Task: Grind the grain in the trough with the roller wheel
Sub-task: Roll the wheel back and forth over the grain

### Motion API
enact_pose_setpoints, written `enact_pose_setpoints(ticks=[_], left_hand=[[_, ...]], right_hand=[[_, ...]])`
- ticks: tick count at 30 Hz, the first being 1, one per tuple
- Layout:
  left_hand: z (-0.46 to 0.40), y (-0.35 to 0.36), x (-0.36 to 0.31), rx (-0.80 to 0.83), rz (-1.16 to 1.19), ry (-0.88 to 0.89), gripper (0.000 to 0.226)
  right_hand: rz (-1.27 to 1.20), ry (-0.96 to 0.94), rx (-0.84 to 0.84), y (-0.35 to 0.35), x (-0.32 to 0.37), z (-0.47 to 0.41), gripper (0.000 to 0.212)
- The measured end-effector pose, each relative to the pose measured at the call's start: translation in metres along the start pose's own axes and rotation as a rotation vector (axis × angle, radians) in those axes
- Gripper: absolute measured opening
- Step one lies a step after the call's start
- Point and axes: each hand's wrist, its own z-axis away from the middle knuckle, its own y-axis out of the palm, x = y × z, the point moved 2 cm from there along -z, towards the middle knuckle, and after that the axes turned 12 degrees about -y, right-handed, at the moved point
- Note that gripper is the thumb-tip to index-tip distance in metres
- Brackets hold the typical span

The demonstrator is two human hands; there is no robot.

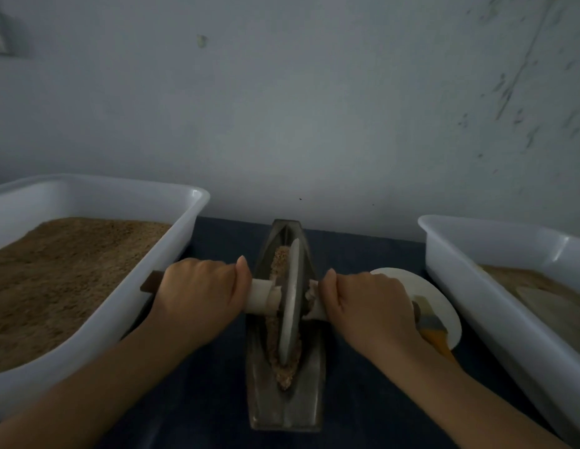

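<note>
Your left hand (197,288) and right hand (368,303) each curl tight around the pale axle handle (261,296). Between them, the grey roller wheel (291,303) stands upright in the narrow metal trough (283,400), on coarse tan grain (283,374). White tubs (97,322) flank both sides closely.

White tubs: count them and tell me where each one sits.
2. One white tub stands left of the trough, filled with brown meal. The other white tub stands right of it, cut off by the frame edge.
</note>
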Motion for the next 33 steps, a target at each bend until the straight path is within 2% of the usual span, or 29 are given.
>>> enact_pose_setpoints(ticks=[5,12,17,23,27,30,33], left_hand=[[-0.009,0.013,0.004,0.021,-0.082,-0.047,0.074],[-0.046,0.039,0.01,-0.039,-0.212,-0.106,0.062],[-0.06,0.049,0.015,-0.078,-0.25,-0.144,0.06],[-0.046,0.041,0.012,-0.006,-0.178,-0.097,0.074],[-0.031,0.023,0.006,0.147,-0.253,-0.076,0.077],[-0.015,0.016,0.005,0.1,-0.135,-0.056,0.073],[-0.003,0.01,0.005,-0.011,-0.026,-0.034,0.053]], right_hand=[[0.065,0.025,-0.017,0.012,-0.007,-0.016,0.054],[0.133,0.044,-0.087,0.039,-0.03,-0.058,0.05],[0.146,-0.006,-0.046,0.042,-0.034,-0.076,0.046],[0.18,-0.006,-0.031,0.036,-0.025,-0.059,0.048],[0.115,0.03,-0.035,0.028,-0.017,-0.035,0.052],[0.095,0.035,-0.037,0.017,-0.008,-0.022,0.052],[0.079,0.003,-0.022,0.006,-0.001,-0.009,0.051]])
